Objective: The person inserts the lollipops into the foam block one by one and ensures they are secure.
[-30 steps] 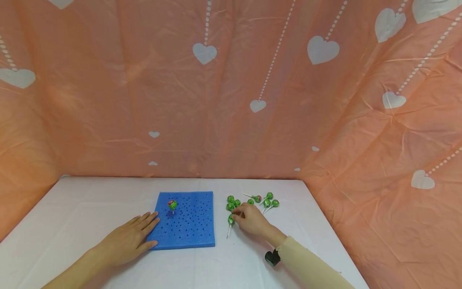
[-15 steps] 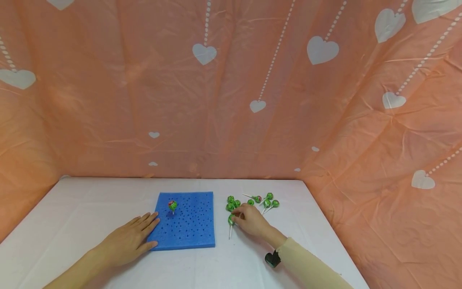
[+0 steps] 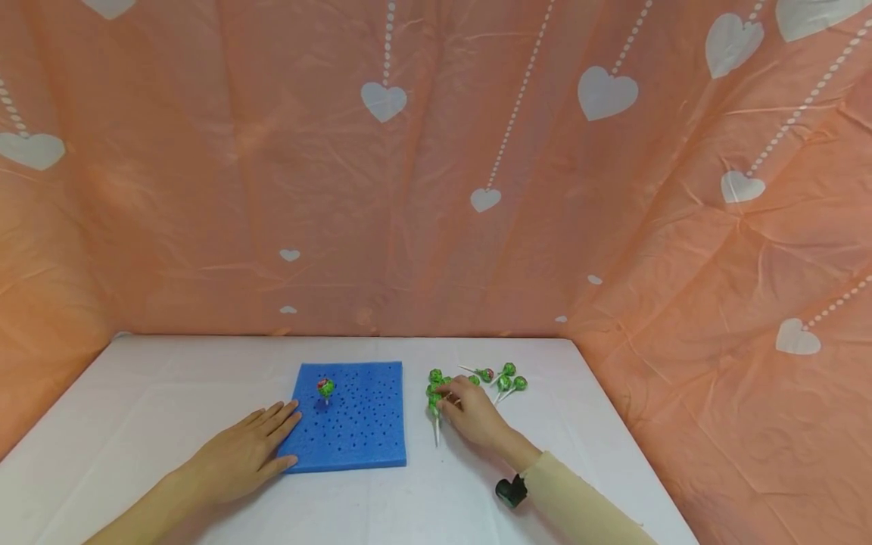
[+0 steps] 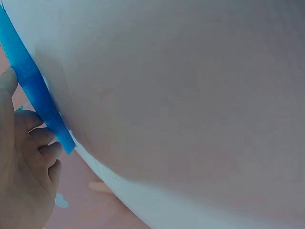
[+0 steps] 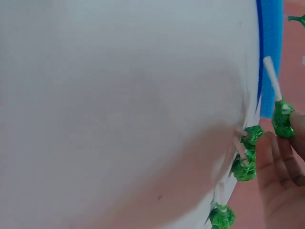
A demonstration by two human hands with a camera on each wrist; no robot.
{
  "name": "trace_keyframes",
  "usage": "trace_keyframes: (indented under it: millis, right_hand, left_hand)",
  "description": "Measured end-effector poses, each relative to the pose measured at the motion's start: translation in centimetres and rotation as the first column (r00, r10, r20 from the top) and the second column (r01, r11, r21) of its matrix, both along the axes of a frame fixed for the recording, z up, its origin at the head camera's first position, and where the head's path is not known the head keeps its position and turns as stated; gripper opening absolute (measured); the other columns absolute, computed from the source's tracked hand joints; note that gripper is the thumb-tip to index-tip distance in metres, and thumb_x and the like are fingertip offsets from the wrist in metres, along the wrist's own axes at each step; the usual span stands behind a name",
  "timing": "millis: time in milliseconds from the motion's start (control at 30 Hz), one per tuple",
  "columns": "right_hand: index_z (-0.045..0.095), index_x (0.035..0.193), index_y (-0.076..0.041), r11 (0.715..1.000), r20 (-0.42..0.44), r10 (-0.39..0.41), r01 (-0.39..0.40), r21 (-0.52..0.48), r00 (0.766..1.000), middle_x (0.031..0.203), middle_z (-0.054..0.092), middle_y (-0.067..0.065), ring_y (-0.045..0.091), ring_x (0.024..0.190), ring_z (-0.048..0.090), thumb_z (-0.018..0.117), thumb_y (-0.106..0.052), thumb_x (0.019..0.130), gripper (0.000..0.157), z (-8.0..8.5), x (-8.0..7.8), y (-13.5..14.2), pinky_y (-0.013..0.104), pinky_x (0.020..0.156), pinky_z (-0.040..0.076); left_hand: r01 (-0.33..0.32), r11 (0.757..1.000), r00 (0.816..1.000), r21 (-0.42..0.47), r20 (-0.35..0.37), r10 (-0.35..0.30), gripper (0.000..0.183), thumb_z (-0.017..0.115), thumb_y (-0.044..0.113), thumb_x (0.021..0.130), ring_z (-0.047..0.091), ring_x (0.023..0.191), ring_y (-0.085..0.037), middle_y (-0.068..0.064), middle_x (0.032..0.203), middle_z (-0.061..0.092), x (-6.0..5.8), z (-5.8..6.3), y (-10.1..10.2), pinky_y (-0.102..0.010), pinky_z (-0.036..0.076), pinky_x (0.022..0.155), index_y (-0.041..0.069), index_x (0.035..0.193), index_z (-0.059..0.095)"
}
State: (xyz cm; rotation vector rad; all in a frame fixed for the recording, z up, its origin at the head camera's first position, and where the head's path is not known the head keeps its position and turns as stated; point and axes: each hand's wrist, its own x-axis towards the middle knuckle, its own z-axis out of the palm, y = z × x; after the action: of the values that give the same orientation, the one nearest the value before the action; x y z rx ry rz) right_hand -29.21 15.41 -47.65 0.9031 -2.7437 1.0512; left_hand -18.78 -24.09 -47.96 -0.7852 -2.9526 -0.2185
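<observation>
My left hand (image 3: 235,454) lies with straight fingers on the left edge of a blue foam board (image 3: 368,446) dotted with small holes. One lollipop (image 3: 326,387), wrapped in green and red, stands upright in the board's left part. To the right of the board, my right hand (image 3: 473,412) pinches a green-wrapped lollipop (image 5: 283,121) by its head between thumb and fingertips. Its white stick (image 3: 437,433) points down toward the front of the table in the head view. The fingers partly cover the lollipops behind them.
Several green lollipops lie on the white table (image 3: 381,507) around my right hand, including one (image 3: 435,375) at the pile's left and one (image 3: 521,384) at its right. A black wrist device (image 3: 511,492) hangs below the right sleeve. An orange curtain (image 3: 436,288) with white hearts stands behind.
The lollipop in my right hand has shifted slightly away from me, and its stick has swung from a leftward slant to nearly straight. My left hand and the foam board stay put.
</observation>
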Motion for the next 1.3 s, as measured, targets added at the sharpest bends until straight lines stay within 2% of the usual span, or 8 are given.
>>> trace_keyframes:
  millis: [167, 367, 533, 733, 867, 1067, 1300]
  right_hand:
    - [0.071, 0.123, -0.001, 0.995, 0.002, -0.028, 0.028, -0.093, 1.0, 0.116, 0.064, 0.009, 0.021, 0.101, 0.068, 0.067, -0.002, 0.099, 0.024, 0.1, 0.0, -0.7, 0.028, 0.087, 0.061]
    - [0.07, 0.124, 0.002, 0.98, -0.029, -0.044, 0.037, -0.198, 0.999, 0.118, 0.064, 0.012, 0.025, 0.102, 0.07, 0.069, 0.005, 0.096, 0.028, 0.4, 0.1, -1.5, 0.029, 0.089, 0.061]
    - [0.07, 0.121, 0.002, 0.963, -0.103, -0.035, 0.006, -0.271, 0.994, 0.119, 0.067, 0.015, 0.028, 0.099, 0.072, 0.071, 0.007, 0.093, 0.028, 0.5, -0.1, -2.2, 0.027, 0.087, 0.062]
    - [0.07, 0.119, 0.004, 0.943, -0.181, -0.016, -0.045, -0.329, 0.983, 0.116, 0.069, 0.018, 0.031, 0.097, 0.073, 0.073, 0.009, 0.091, 0.029, 0.7, -0.2, -3.4, 0.028, 0.084, 0.063]
    - [0.069, 0.119, 0.006, 0.928, -0.177, 0.0, -0.065, -0.366, 0.984, 0.117, 0.068, 0.019, 0.034, 0.099, 0.073, 0.072, 0.01, 0.091, 0.028, 1.1, -0.1, -4.4, 0.029, 0.084, 0.063]
    - [0.069, 0.12, 0.004, 0.904, -0.1, 0.017, -0.058, -0.424, 0.995, 0.12, 0.066, 0.018, 0.033, 0.104, 0.072, 0.072, 0.009, 0.092, 0.028, 1.7, 0.1, -5.9, 0.03, 0.09, 0.062]
    - [0.068, 0.12, 0.003, 0.883, -0.076, 0.045, -0.075, -0.463, 0.996, 0.12, 0.064, 0.017, 0.034, 0.107, 0.071, 0.073, 0.008, 0.092, 0.029, 1.7, 0.1, -7.7, 0.037, 0.093, 0.061]
  left_hand:
    - [0.0, 1.0, 1.0, -0.001, 0.001, 0.0, 0.072, 0.054, 0.052, 0.105, 0.043, 0.144, -0.049, -0.027, 0.157, 0.045, 0.0, 0.0, 0.1, -0.061, 0.038, 0.117, -0.006, 0.147, 0.053]
    - [-0.003, 1.0, 1.0, -0.004, -0.008, 0.003, 0.071, 0.054, 0.052, 0.106, 0.043, 0.144, -0.047, -0.026, 0.157, 0.045, 0.0, -0.1, 0.1, -0.06, 0.038, 0.117, -0.005, 0.148, 0.054]
    - [-0.002, 1.0, 1.0, -0.007, -0.021, 0.002, 0.07, 0.054, 0.052, 0.106, 0.044, 0.144, -0.047, -0.026, 0.157, 0.046, 0.0, -0.1, 0.1, -0.059, 0.038, 0.117, -0.005, 0.147, 0.054]
    - [-0.004, 1.0, 1.0, 0.004, -0.001, 0.004, 0.071, 0.054, 0.052, 0.105, 0.042, 0.145, -0.047, -0.026, 0.158, 0.045, 0.0, 0.0, 0.1, -0.06, 0.037, 0.118, -0.005, 0.148, 0.053]
    - [0.001, 1.0, 1.0, 0.006, -0.003, -0.001, 0.071, 0.054, 0.052, 0.105, 0.043, 0.145, -0.047, -0.026, 0.157, 0.045, 0.1, 0.0, 0.1, -0.061, 0.038, 0.117, -0.005, 0.147, 0.054]
    - [0.002, 1.0, 1.0, 0.005, -0.003, -0.002, 0.071, 0.054, 0.052, 0.105, 0.043, 0.144, -0.048, -0.027, 0.157, 0.045, 0.1, 0.0, 0.1, -0.061, 0.038, 0.117, -0.005, 0.147, 0.054]
    - [0.002, 1.0, 1.0, 0.006, 0.012, -0.002, 0.071, 0.055, 0.051, 0.105, 0.043, 0.144, -0.048, -0.027, 0.157, 0.045, 0.1, 0.1, 0.2, -0.061, 0.037, 0.117, -0.006, 0.147, 0.054]
